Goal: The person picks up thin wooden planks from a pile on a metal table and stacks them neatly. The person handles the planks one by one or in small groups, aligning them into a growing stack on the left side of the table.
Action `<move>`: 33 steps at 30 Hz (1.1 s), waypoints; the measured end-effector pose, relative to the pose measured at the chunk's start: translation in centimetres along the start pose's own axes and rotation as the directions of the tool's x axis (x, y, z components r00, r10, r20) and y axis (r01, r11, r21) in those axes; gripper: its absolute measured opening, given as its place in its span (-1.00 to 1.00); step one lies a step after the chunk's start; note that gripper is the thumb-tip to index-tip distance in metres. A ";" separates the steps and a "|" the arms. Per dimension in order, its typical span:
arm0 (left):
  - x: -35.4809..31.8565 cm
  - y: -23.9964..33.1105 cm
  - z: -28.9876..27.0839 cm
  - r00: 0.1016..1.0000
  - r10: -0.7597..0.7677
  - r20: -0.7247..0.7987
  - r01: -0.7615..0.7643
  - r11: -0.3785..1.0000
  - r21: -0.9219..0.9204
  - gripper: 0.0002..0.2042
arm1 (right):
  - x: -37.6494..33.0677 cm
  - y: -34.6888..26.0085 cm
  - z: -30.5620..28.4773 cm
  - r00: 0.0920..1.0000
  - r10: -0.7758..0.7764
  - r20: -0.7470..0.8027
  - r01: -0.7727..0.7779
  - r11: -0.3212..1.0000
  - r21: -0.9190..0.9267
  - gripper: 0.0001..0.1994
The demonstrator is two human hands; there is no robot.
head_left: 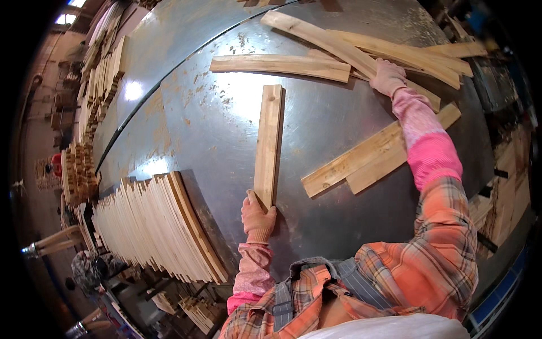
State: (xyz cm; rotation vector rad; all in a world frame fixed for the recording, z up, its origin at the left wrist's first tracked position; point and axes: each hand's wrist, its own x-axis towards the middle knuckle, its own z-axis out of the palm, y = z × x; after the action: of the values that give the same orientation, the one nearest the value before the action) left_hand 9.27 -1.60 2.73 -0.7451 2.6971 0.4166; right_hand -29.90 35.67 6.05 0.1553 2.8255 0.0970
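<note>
My left hand [258, 220], in a pale knit glove, is closed round the near end of a wooden board [267, 141] that points away from me on the metal table [226, 169]. My right hand [388, 78], gloved the same way, reaches far to the right and grips the near end of a long plank [316, 38]. That plank lies slanted over a loose heap of boards, and my fingers are partly hidden behind the glove's back. Left of it, one board [282, 65] lies crosswise. Two boards [361, 158] rest side by side below my right forearm.
A tight row of upright-set boards [152, 226] stands at the table's left edge. More stacked wood [104, 85] lines the far left side. A dark curved seam [161, 85] crosses the tabletop. Another person [93, 268] is at the lower left.
</note>
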 end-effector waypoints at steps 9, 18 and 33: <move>1.2 0.1 -1.6 0.976 -0.059 0.208 0.183 0.742 -0.645 -0.22 | 0.7 -10.7 2.1 0.858 -0.484 -0.175 0.493 0.870 0.007 -0.19; -0.4 -3.1 -0.9 0.935 0.176 0.308 0.355 -0.478 -0.804 -0.53 | -12.1 -12.9 5.5 0.751 -0.617 0.234 0.290 0.627 0.723 -0.29; -3.8 -12.9 -3.8 0.925 -0.364 -0.110 0.279 0.846 -0.453 -0.60 | -45.3 -28.3 12.5 0.180 -0.924 0.337 0.536 0.380 0.754 -0.37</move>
State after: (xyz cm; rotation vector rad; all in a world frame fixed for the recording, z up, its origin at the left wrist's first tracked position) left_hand 18.50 -11.89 5.09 -1.4085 2.5961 0.9122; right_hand 14.13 2.94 5.42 -0.9713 1.6671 -0.7572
